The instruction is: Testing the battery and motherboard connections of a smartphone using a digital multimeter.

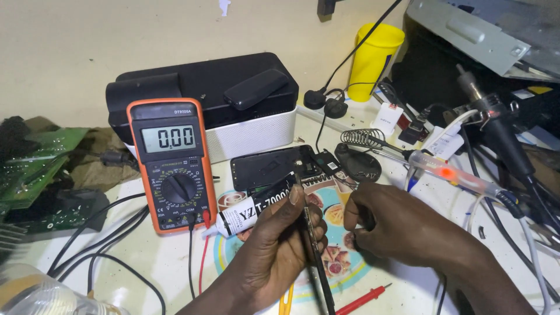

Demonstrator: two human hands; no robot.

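Left hand point(280, 245) gripping thin black probe point(312, 233), perhaps metal-tipped

An orange-cased multimeter point(172, 166) stands propped near the left of the bench, its grey rectangular display point(168, 139) lit with dark digits. Just to its right lies a black glue tube point(256, 207) with a white label panel and a white nozzle, partly under the left hand point(280, 245) (the thumb rests across its far end). Behind the tube, a dark, blank phone screen point(265, 166) lies flat. A small black part with a white sticker point(328, 163) sits beside it.
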